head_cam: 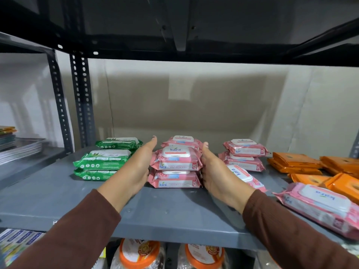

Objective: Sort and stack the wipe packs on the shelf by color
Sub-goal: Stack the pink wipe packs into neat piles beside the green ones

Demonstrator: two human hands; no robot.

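Note:
On the grey shelf a stack of two pink wipe packs stands in the middle, with more pink packs right behind it. My left hand presses flat against the stack's left side. My right hand presses its right side. Green wipe packs are stacked at the left, with another green pack behind. A second pink stack stands to the right. One pink pack lies partly hidden behind my right hand. Another pink pack lies loose at the front right.
Orange packs lie in loose piles at the far right, some near the front. A dark shelf board hangs low overhead. Slotted uprights stand at the left. Jars with orange lids sit on the shelf below.

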